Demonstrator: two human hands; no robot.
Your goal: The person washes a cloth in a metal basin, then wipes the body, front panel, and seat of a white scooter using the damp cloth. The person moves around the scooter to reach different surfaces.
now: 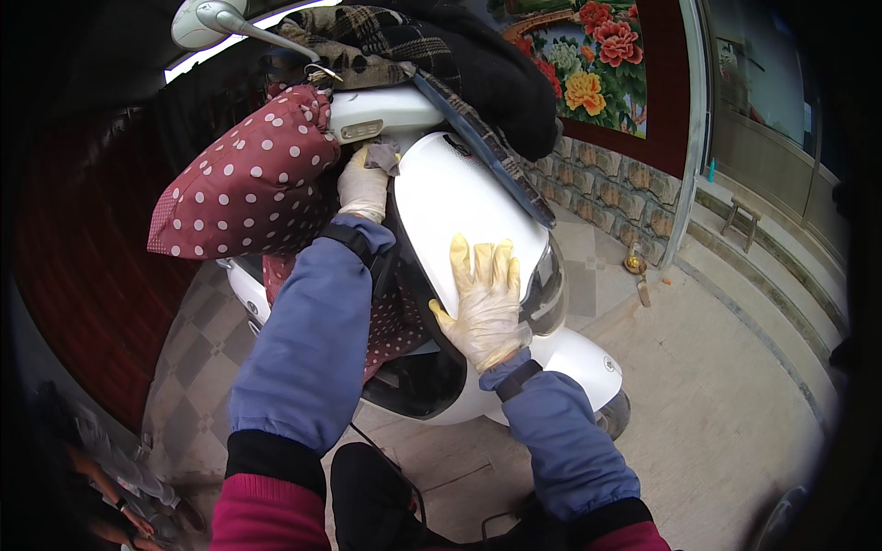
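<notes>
A white motor scooter [475,200] stands before me, its front end pointing to the right. My left hand [365,182], in a pale glove, grips a crumpled grey cloth [383,157] against the scooter just below the handlebar cover [396,110]. Gloved too, my right hand [486,306] lies flat on the white front panel, fingers spread, close to the dark headlight lens [548,282]. A maroon polka-dot handlebar muff [248,179] bulges beside my left hand. Plaid fabric [386,45] drapes over the handlebar and hides part of it.
A mirror [207,24] sticks up at the upper left. Stone cladding [606,186] and a floral mural [586,62] form the wall behind. Steps [772,255] with a small stool [743,224] rise at right. Another person's hand [141,527] shows at lower left.
</notes>
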